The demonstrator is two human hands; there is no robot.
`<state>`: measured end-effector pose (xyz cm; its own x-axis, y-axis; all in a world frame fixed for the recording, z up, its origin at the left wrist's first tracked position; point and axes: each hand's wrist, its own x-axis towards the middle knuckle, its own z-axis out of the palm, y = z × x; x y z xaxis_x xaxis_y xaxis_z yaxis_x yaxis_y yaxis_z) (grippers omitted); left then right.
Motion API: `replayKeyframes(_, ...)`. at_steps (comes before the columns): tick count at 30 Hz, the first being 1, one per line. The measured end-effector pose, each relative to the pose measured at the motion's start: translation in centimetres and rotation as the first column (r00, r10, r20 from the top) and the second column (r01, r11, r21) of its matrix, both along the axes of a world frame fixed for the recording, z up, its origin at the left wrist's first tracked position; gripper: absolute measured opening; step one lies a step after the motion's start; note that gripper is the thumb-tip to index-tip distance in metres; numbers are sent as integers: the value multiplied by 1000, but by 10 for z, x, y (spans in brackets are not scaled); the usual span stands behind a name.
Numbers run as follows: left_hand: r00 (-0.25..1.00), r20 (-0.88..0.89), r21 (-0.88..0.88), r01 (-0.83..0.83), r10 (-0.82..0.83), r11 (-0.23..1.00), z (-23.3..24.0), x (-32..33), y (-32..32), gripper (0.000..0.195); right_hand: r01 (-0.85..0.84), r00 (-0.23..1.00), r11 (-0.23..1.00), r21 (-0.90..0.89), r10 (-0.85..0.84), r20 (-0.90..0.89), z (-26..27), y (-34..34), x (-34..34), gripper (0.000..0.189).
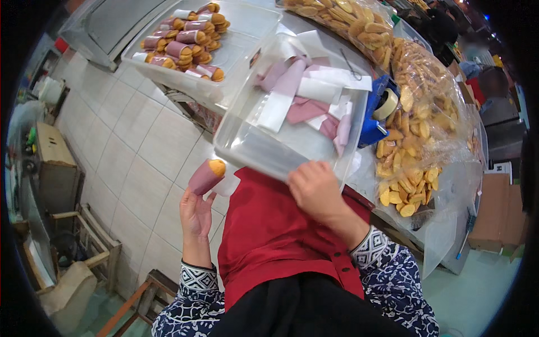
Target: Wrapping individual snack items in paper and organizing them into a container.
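My left hand (pixel 198 210) holds up a bundle of yellow-brown slices wrapped in a mauve paper band (pixel 207 176), over the tiled floor. At the near edge of a clear plastic tub (pixel 248 156) rests my right hand (pixel 313 187), its fingers curled at the rim; whether it pinches anything is hidden. White and mauve paper strips (pixel 280 97) lie loose in that tub. Beyond it, a second plastic tub (pixel 248 25) holds a pile of similar banded bundles (pixel 185 40). A blue tape dispenser (pixel 370 130) with a roll of tape (pixel 385 105) stands right of the strips.
Large clear bags of dried-looking yellow slices (pixel 425 109) cover the table's right side. Scissors (pixel 351 67) lie by the paper. A wooden stool (pixel 147 290) and a wooden frame (pixel 97 252) stand at lower left. Cardboard boxes (pixel 497 210) are at right; a person is partly visible far right.
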<state>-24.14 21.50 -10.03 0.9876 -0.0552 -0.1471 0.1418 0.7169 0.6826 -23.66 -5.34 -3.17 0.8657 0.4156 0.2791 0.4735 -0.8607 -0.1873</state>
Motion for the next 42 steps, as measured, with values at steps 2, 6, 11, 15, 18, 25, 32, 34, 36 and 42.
replayKeyframes(2, 1000, -3, -54, 21, -21, 998, -3, 4, -3, 45, 4, 1000, 1000, 31, -4, -18, -6, 10, -13, 10)
replayKeyframes(6, 1000, -16, -92, 20, -22, 996, -3, 6, -7, 53, 29, 1000, 997, 75, -28, -8, -6, 20, -15, 9)
replayKeyframes(11, 999, 16, -45, 49, -48, 998, 3, 8, -14, 54, 136, 990, 991, 12, -136, 26, -9, 4, 23, 13)
replayKeyframes(15, 997, 33, -20, 72, -71, 997, 2, 8, -15, 53, 220, 948, 972, 82, -232, 218, 7, -28, 45, 38)
replayKeyframes(18, 1000, 3, 9, 19, -19, 1000, 5, 4, -13, 52, 407, 846, 904, 132, -428, 317, 17, -66, 23, 50)
replayKeyframes(25, 1000, -3, 44, 6, -6, 999, -2, -1, -4, 47, 714, 688, 545, -441, -663, 295, 0, -149, -48, 53)
replayKeyframes(32, 1000, 5, 70, -2, 2, 998, 0, -10, -9, 46, 600, 782, 691, -403, -612, 114, 15, -200, -55, 32)
replayKeyframes(34, 999, 32, 63, 11, -13, 998, -1, -16, -9, 46, 567, 823, 799, -200, -554, 125, 29, -220, -56, 31)
replayKeyframes(36, 1000, 12, 69, 0, -1, 998, -2, -22, -9, 45, 610, 792, 783, -120, -594, 140, 50, -241, -54, 31)
replayKeyframes(42, 1000, 12, 101, -20, 18, 995, -2, -32, -5, 41, 648, 760, 749, -141, -622, 189, 88, -300, -33, 20)
